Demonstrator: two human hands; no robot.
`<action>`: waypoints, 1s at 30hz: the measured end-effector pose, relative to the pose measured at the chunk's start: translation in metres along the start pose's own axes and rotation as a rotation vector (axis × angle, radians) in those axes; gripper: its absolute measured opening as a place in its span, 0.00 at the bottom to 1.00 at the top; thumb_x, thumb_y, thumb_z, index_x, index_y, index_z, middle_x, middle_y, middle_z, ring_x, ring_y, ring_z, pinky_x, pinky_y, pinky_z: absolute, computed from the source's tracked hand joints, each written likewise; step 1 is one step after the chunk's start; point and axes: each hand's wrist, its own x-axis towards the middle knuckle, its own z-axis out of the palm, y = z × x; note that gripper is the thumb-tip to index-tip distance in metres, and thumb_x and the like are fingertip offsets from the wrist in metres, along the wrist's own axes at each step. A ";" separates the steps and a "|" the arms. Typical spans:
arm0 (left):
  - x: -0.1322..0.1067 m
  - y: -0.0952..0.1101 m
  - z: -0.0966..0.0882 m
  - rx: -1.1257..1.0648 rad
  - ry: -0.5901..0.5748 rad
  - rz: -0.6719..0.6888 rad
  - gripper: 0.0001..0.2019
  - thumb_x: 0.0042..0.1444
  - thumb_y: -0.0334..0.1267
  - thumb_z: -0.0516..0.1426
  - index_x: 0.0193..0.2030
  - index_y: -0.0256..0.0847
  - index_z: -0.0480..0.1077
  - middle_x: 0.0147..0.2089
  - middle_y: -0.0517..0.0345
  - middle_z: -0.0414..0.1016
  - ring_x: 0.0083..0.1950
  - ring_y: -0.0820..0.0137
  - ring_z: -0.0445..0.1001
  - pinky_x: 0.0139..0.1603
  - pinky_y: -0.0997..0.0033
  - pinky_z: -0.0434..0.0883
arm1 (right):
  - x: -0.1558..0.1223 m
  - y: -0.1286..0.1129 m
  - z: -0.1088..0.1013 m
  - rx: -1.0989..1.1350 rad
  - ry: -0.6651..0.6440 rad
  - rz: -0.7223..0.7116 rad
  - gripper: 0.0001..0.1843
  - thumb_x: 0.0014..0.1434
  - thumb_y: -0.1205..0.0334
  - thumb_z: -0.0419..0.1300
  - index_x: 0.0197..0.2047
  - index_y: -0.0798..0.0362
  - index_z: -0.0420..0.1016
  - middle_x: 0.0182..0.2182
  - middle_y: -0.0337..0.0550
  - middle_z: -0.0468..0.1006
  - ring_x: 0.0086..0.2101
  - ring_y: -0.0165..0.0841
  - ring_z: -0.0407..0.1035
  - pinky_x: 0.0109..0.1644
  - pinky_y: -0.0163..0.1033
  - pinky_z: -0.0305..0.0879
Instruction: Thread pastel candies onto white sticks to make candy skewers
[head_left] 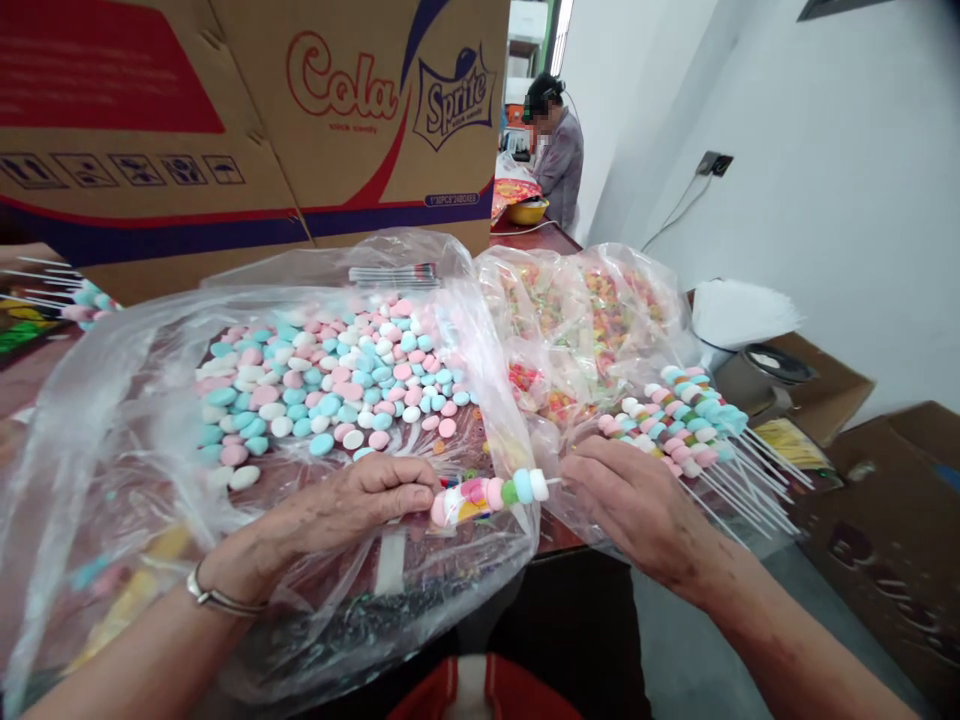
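A candy skewer (493, 493) lies level between my hands, strung with pink, white, green and blue pieces, with a colourful printed bit along its left half. The thumb and fingers of my left hand (382, 488) pinch its left end. At the other end, my right hand (634, 500) has its fingers closed around the white stick that comes out of the candies. Its fingertips are partly hidden. Pink, white and blue candies (337, 385) are spread on clear plastic behind my left hand. Just beyond my right hand, finished-looking candy skewers (686, 420) are piled with sticks pointing toward me.
A large cardboard box (247, 120) rises behind the candies. Clear bags of colourful gummies (585, 300) lie at centre right. Flat printed strips (394, 275) rest on the plastic. A metal mug (765, 380) and cardboard boxes stand at right. Another person (562, 160) works farther back.
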 end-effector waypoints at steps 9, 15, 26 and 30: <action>0.001 0.014 0.007 -0.062 -0.204 -0.061 0.15 0.59 0.51 0.58 0.41 0.41 0.74 0.35 0.62 0.72 0.36 0.69 0.67 0.34 0.77 0.63 | 0.019 -0.004 0.004 0.016 -0.121 -0.167 0.14 0.69 0.69 0.46 0.41 0.56 0.73 0.35 0.46 0.73 0.36 0.35 0.63 0.41 0.41 0.57; 0.012 0.016 0.022 -0.043 -0.194 -0.058 0.14 0.57 0.49 0.60 0.40 0.41 0.73 0.34 0.62 0.71 0.35 0.68 0.67 0.32 0.75 0.63 | 0.033 -0.015 0.023 0.048 -0.260 -0.260 0.10 0.67 0.71 0.50 0.39 0.55 0.72 0.34 0.42 0.72 0.34 0.33 0.61 0.38 0.39 0.54; 0.001 0.016 0.040 -0.574 -0.020 -0.200 0.15 0.60 0.49 0.57 0.39 0.38 0.73 0.35 0.53 0.81 0.29 0.69 0.76 0.24 0.75 0.66 | 0.054 -0.017 0.035 0.091 -0.084 -0.422 0.12 0.69 0.66 0.50 0.38 0.56 0.74 0.31 0.42 0.75 0.35 0.34 0.65 0.42 0.41 0.60; 0.002 0.020 0.049 -0.680 0.190 -0.237 0.15 0.58 0.50 0.59 0.35 0.39 0.71 0.28 0.56 0.79 0.24 0.70 0.75 0.21 0.75 0.66 | 0.057 -0.016 0.038 0.094 0.129 -0.175 0.15 0.68 0.59 0.51 0.52 0.57 0.71 0.47 0.52 0.77 0.48 0.42 0.68 0.54 0.49 0.63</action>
